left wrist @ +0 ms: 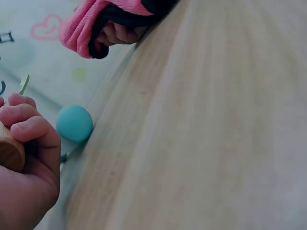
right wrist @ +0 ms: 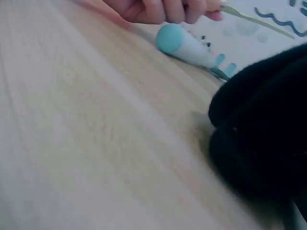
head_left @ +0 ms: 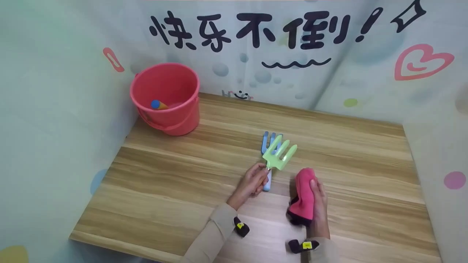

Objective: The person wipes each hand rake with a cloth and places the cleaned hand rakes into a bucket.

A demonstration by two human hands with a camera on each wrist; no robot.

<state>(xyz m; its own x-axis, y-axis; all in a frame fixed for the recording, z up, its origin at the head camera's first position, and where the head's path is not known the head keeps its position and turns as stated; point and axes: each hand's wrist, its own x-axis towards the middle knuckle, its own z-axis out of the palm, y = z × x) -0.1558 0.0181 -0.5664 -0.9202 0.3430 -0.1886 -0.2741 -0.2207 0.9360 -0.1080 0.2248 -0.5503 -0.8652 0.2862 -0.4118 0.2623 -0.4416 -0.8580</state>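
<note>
My left hand [head_left: 252,181] grips a small green garden fork [head_left: 273,161] near its neck, tines pointing away. Its wooden handle end [left wrist: 11,154] pokes out of the curled fingers in the left wrist view. Under it on the table lies a blue garden fork [head_left: 264,141], partly covered by the green tines and the hand. Its pale handle [right wrist: 191,50] has a turquoise end. On the right, my right hand [head_left: 321,202] holds a folded pink and black piece of soft fabric [head_left: 305,191], thumb on top. The fabric's black side [right wrist: 264,124] fills the right wrist view's right edge.
A red bucket [head_left: 190,117] with its handle hanging down stands at the table's back left. Inside it shows a blue-tipped orange piece [head_left: 156,105]. Printed cloth walls [head_left: 219,80] border the wooden table [head_left: 164,175] at the back and both sides.
</note>
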